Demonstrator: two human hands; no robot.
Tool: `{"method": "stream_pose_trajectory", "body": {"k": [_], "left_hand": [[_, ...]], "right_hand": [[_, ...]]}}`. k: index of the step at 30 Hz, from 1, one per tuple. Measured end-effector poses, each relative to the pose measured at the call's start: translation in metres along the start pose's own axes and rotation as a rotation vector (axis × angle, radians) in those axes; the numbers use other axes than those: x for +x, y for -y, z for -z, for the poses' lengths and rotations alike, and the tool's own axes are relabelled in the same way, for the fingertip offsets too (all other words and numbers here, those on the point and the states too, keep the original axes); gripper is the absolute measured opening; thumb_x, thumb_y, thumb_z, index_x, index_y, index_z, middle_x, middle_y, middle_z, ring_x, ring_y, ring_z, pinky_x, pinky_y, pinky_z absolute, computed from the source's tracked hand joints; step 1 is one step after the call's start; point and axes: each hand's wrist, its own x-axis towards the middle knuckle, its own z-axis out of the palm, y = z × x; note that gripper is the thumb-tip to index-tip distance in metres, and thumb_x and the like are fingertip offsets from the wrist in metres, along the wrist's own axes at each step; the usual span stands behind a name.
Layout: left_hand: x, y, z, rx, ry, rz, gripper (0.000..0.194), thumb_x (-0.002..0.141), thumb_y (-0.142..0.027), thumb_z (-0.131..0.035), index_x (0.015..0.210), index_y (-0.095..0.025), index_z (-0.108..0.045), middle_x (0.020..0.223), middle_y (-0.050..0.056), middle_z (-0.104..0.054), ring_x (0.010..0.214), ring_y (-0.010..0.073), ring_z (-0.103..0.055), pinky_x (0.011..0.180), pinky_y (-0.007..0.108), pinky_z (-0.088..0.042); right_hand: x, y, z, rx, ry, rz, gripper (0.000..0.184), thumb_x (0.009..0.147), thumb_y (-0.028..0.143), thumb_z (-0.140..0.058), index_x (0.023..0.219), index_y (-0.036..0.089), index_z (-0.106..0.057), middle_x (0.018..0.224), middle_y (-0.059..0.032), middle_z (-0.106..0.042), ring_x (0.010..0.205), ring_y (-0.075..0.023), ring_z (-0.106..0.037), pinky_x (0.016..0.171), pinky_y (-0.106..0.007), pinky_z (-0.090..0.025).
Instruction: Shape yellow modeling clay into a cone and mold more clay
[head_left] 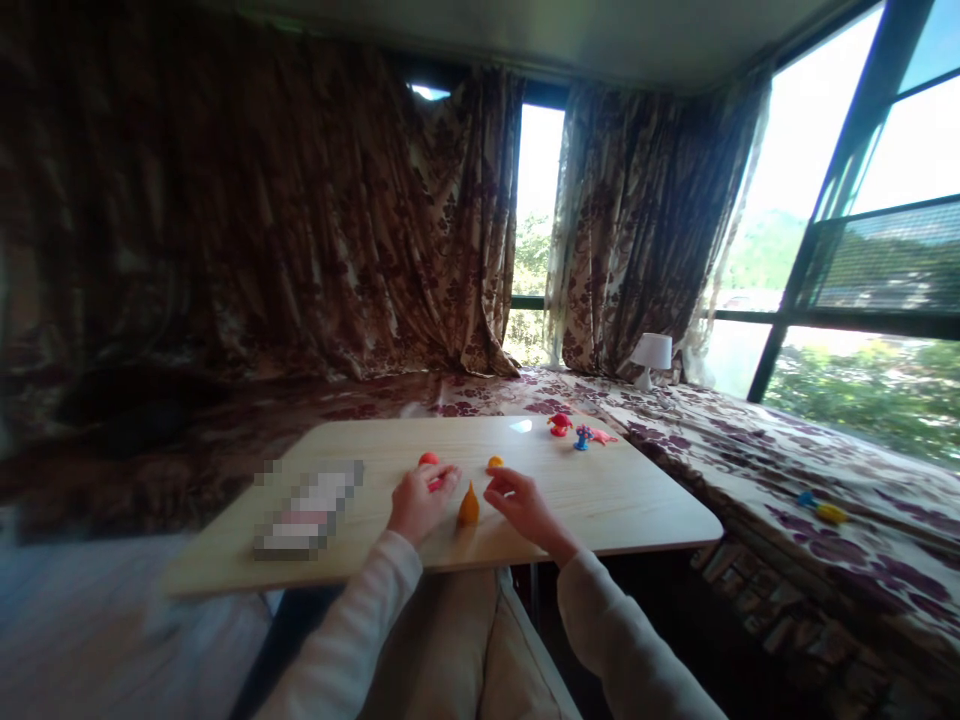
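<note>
Over the near half of the pale wooden table (600, 500), my left hand (421, 503) is closed on a small red piece that shows between its fingers. Just beyond it is a round red thing (428, 458). My right hand (519, 508) has its fingers curled and pressed together; what they hold, if anything, is hidden. A small round yellow thing (495, 462) shows right past its fingertips, and I cannot tell whether they touch. Between my hands, a yellow-orange teardrop-shaped piece (469, 506) stands upright, its pointed tip up.
A blurred-out flat box (311, 512) lies at the table's left. Toward the far right stand a red toy (559, 425), a blue toy (583, 437) and a flat pinkish-red piece (604, 437). Blue and yellow pieces (831, 513) and a white lamp (652, 352) rest on the flowered cover.
</note>
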Motion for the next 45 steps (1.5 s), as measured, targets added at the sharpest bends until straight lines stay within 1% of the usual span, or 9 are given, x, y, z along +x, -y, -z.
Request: {"method": "stream_pose_trajectory", "body": {"k": [5,11,18,24,30,36,39,41,45], "left_hand": [[-0.005,0.01,0.037,-0.079,-0.109,-0.004,0.04,0.077,-0.043,-0.05,0.092,-0.012,-0.072,0.097,0.01,-0.073,0.096,0.0246,-0.066,0.089,0.036,-0.051],[-0.023,0.023,0.047,-0.118,-0.159,0.008,0.041,0.071,-0.047,-0.054,0.087,-0.014,-0.073,0.094,0.01,-0.074,0.094,0.0264,-0.066,0.087,0.036,-0.051],[-0.033,0.032,0.035,-0.129,-0.146,-0.015,0.035,0.069,-0.044,-0.054,0.079,-0.016,-0.073,0.086,0.009,-0.074,0.088,0.0261,-0.067,0.084,0.037,-0.052],[-0.04,0.03,0.028,-0.094,-0.146,-0.083,0.032,0.072,-0.04,-0.052,0.083,-0.018,-0.074,0.085,0.008,-0.073,0.086,0.0246,-0.066,0.085,0.039,-0.051],[-0.05,0.02,0.02,-0.127,-0.103,-0.071,0.03,0.072,-0.038,-0.054,0.083,-0.018,-0.074,0.088,0.01,-0.072,0.091,0.0257,-0.064,0.089,0.043,-0.048],[-0.071,-0.006,0.01,-0.46,0.08,0.149,0.039,0.068,-0.047,-0.062,0.087,-0.015,-0.073,0.093,0.011,-0.072,0.095,0.0273,-0.065,0.086,0.04,-0.051],[-0.081,-0.014,0.008,-0.726,0.276,0.346,0.053,0.067,-0.057,-0.063,0.096,-0.014,-0.071,0.089,0.011,-0.073,0.084,0.0267,-0.068,0.07,0.037,-0.056],[-0.082,-0.012,0.008,-0.804,0.338,0.38,0.056,0.066,-0.059,-0.064,0.097,-0.013,-0.07,0.087,0.011,-0.074,0.079,0.0256,-0.069,0.067,0.036,-0.056],[-0.062,0.009,0.014,-0.519,0.155,0.238,0.054,0.067,-0.052,-0.063,0.103,-0.012,-0.068,0.083,0.01,-0.074,0.075,0.0236,-0.068,0.069,0.036,-0.056]], "right_hand": [[0.04,-0.008,0.022,-0.214,-0.058,-0.084,0.02,0.086,0.015,-0.052,0.097,0.015,-0.069,0.1,-0.0089,-0.067,0.09,-0.0185,-0.063,0.086,-0.034,-0.049],[0.062,-0.008,0.007,-0.441,0.086,-0.18,0.028,0.092,0.031,-0.055,0.115,0.017,-0.056,0.118,-0.0077,-0.058,0.099,-0.0203,-0.06,0.084,-0.041,-0.051],[0.046,-0.017,0.014,-0.495,0.143,-0.176,0.025,0.091,0.029,-0.056,0.113,0.017,-0.057,0.115,-0.0071,-0.059,0.097,-0.0198,-0.06,0.083,-0.04,-0.051],[0.019,-0.017,0.031,-0.344,0.017,-0.11,0.017,0.078,0.01,-0.058,0.092,0.011,-0.067,0.097,-0.0131,-0.064,0.091,-0.023,-0.062,0.083,-0.035,-0.047],[-0.029,0.003,0.021,-0.047,-0.1,-0.102,0.033,0.088,0.032,-0.044,0.106,0.009,-0.06,0.081,-0.0093,-0.067,0.067,-0.0179,-0.063,0.062,-0.029,-0.051],[-0.065,0.042,-0.013,0.345,-0.119,-0.068,0.032,0.086,0.04,-0.052,0.097,0.013,-0.065,0.073,-0.0058,-0.066,0.063,-0.0164,-0.06,0.057,-0.026,-0.05],[-0.071,0.061,-0.029,0.316,-0.173,0.054,0.019,0.083,0.027,-0.056,0.095,0.018,-0.068,0.088,-0.0066,-0.064,0.071,-0.016,-0.06,0.065,-0.028,-0.05],[-0.072,0.069,-0.032,0.258,-0.168,0.122,0.022,0.08,0.017,-0.055,0.094,0.022,-0.07,0.091,-0.0057,-0.061,0.071,-0.0145,-0.059,0.065,-0.026,-0.05],[-0.061,0.061,-0.018,0.21,-0.029,0.13,0.045,0.074,0.011,-0.058,0.116,0.026,-0.062,0.096,-0.0038,-0.064,0.073,-0.0146,-0.059,0.066,-0.027,-0.05]]}}
